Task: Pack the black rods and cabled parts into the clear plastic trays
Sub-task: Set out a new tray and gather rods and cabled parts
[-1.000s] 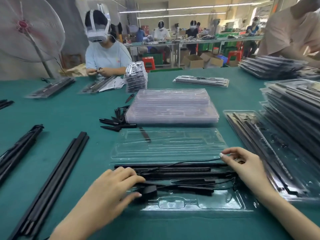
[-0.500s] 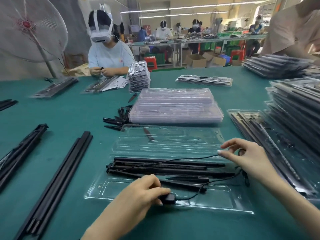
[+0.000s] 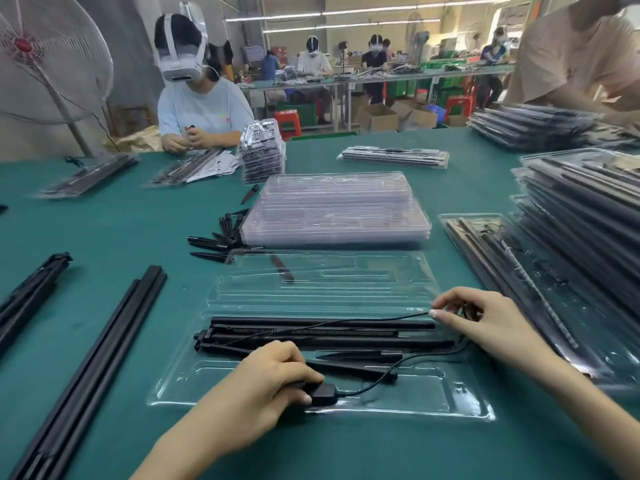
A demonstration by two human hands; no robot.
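The left hand (image 3: 277, 379) covers one end of the small black plug (image 3: 323, 393), so how the fingers grip it cannot be made out. The right hand (image 3: 485, 323) hides where the thin cable (image 3: 346, 322) runs behind its fingers. The long black rods (image 3: 93, 358) on the left run off the bottom edge. The stack of filled trays (image 3: 581, 216) on the right is blurred and cut by the right edge. The far benches are too small to tell what lies on them.
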